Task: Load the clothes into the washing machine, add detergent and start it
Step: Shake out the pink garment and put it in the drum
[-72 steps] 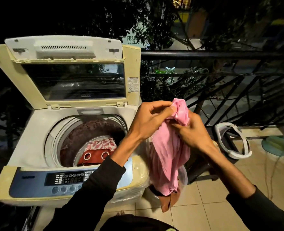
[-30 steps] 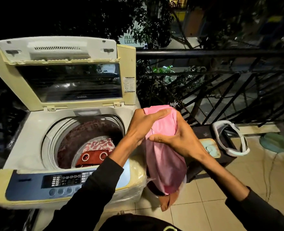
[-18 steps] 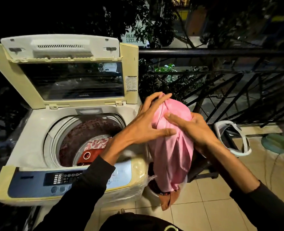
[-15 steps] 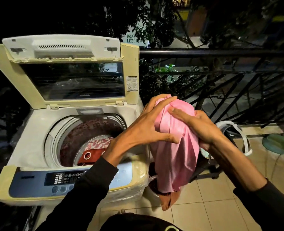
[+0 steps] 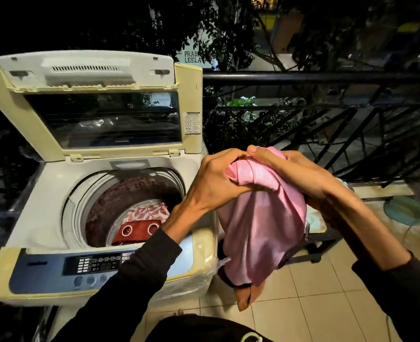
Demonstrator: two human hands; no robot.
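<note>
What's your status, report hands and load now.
Left hand and right hand both gripping pink garment, beside washer. Lid up, red cloth in drum. Nothing blocking the opening.

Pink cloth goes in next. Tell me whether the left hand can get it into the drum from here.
Probably yes: the lid stands open, the drum mouth lies bare just left of the left hand, which grips the pink cloth together with the right hand.

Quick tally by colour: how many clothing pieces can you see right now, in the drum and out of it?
Pink garment, held by both hands: 1
Red cloth with white rings, in drum: 1
White-and-red leaf-print cloth, in drum: 1
Brown cloth, hanging below the pink: 1
Total: 4
</note>
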